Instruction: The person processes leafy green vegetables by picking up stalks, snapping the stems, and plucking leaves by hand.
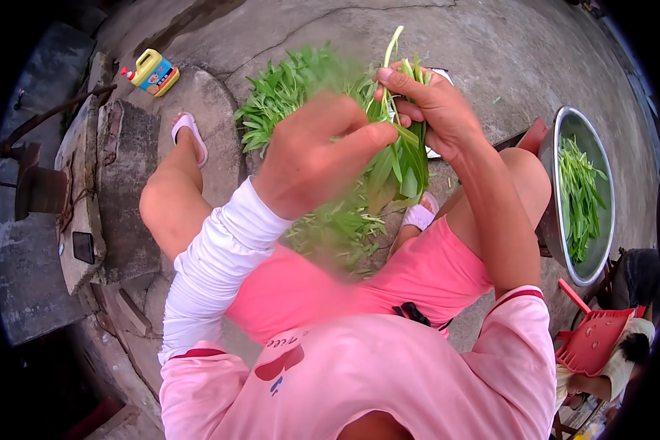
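My right hand (436, 110) is closed around a small bunch of water spinach (403, 169), pale stems pointing up and long leaves hanging below the fingers. Close beside it, my left hand (319, 150), in a white arm sleeve, is smeared by motion. Its fingers are curled and its thumb tip meets a leafy stem at the edge of the bunch; the other fingertips are partly hidden. Behind my left hand lies a heap of leafy greens (268, 110) on the ground. Cut green pieces (341, 227) lie in a pile between my legs.
A metal basin (561, 242) with cut greens (581, 198) stands at the right. A yellow jug (154, 73) with a red cap is at the upper left. A black phone (83, 247) lies on a stone ledge. A red plastic chair (594, 341) and another person are at the lower right.
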### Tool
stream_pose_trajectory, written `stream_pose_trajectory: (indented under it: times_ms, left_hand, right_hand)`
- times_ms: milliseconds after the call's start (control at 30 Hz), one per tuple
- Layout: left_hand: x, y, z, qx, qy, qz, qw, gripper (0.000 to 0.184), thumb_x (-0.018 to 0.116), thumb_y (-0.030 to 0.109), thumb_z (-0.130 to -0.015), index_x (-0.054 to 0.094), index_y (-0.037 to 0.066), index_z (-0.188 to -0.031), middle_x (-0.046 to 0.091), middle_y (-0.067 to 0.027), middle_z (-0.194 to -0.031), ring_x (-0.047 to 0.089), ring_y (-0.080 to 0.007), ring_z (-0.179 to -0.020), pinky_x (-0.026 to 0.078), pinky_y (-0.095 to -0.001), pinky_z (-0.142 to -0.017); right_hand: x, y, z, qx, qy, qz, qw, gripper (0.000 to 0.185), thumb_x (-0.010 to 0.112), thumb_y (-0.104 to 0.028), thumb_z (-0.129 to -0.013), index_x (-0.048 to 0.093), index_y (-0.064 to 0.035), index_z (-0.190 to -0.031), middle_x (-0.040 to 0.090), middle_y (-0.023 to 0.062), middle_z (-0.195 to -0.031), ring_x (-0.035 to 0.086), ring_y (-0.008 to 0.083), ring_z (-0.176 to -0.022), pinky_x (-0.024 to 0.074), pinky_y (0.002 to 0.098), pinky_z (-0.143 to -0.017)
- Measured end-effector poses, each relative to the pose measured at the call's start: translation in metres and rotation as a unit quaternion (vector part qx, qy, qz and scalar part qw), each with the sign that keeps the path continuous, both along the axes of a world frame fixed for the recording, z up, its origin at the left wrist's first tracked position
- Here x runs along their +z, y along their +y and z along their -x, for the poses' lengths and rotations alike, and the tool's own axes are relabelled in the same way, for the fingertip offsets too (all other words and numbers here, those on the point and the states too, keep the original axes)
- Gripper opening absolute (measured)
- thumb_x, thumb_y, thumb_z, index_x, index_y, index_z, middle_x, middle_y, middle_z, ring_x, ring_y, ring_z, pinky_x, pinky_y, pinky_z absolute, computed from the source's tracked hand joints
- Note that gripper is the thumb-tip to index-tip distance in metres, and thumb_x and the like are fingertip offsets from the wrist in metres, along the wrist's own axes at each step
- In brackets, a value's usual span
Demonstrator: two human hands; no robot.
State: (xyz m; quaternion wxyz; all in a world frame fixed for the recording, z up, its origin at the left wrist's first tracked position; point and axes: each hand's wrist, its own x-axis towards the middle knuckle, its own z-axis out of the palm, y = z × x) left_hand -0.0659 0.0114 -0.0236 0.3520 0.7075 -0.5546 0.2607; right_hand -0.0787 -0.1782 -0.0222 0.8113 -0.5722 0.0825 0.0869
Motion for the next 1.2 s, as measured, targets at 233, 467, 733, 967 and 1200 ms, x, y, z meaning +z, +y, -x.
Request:
stream_pose_trajectory:
  times_ms: [233, 467, 733, 967, 1200]
  left_hand:
    - [0.002, 0.001, 0.000, 0.006, -0.019, -0.005, 1.000, 0.027, 0.070, -0.004, -0.060, 0.062, 0.006, -0.083, 0.050, -0.0060, -0.075, 0.051, -0.0225, -0.066, 0.042, -0.0319, -0.056]
    - [0.000, -0.004, -0.003, 0.003, -0.007, 0.069, 0.998, 0.021, 0.066, -0.005, -0.064, 0.057, 0.004, -0.080, 0.059, -0.0088, -0.083, 0.057, -0.0248, -0.070, 0.046, -0.0321, -0.059]
    - [-0.006, -0.001, 0.001, 0.026, 0.249, 0.171, 0.953, 0.014, 0.061, -0.001, -0.076, 0.054, 0.000, -0.088, 0.062, -0.0108, -0.085, 0.060, -0.0219, -0.076, 0.048, -0.0305, -0.069]
    - [0.001, 0.001, 0.002, 0.025, 0.424, 0.189, 0.885, 0.013, 0.057, 0.006, -0.084, 0.049, -0.001, -0.092, 0.055, -0.0065, -0.083, 0.056, -0.0132, -0.079, 0.046, -0.0277, -0.075]
    - [0.001, 0.002, -0.005, 0.003, 0.488, 0.227, 0.843, 0.014, 0.057, 0.009, -0.086, 0.047, 0.000, -0.091, 0.052, -0.0045, -0.084, 0.054, -0.0113, -0.075, 0.047, -0.0245, -0.065]
  right_hand:
    - [0.002, 0.003, 0.002, -0.004, 0.005, 0.003, 1.000, 0.015, 0.062, -0.017, -0.087, 0.056, -0.0039, -0.090, 0.062, 0.0036, -0.078, 0.034, 0.0014, -0.045, 0.0347, 0.0181, -0.044]
    - [-0.001, 0.002, 0.002, 0.027, 0.060, -0.092, 0.994, 0.014, 0.062, -0.017, -0.087, 0.057, -0.0039, -0.089, 0.061, 0.0034, -0.080, 0.034, 0.0012, -0.044, 0.0379, 0.0189, -0.044]
    - [-0.005, 0.003, 0.003, 0.047, 0.065, -0.109, 0.991, 0.020, 0.064, -0.020, -0.083, 0.059, -0.0010, -0.089, 0.059, 0.0035, -0.077, 0.051, 0.0093, -0.056, 0.0441, 0.0246, -0.051]
    - [0.009, 0.016, 0.008, 0.008, 0.104, -0.100, 0.989, 0.012, 0.063, -0.016, -0.086, 0.058, -0.0053, -0.086, 0.060, 0.0033, -0.074, 0.032, 0.0000, -0.041, 0.0356, 0.0172, -0.040]
    - [0.000, 0.014, 0.008, 0.042, 0.115, -0.123, 0.985, 0.017, 0.064, -0.018, -0.084, 0.059, -0.0026, -0.090, 0.058, 0.0022, -0.071, 0.037, 0.0040, -0.045, 0.0368, 0.0200, -0.043]
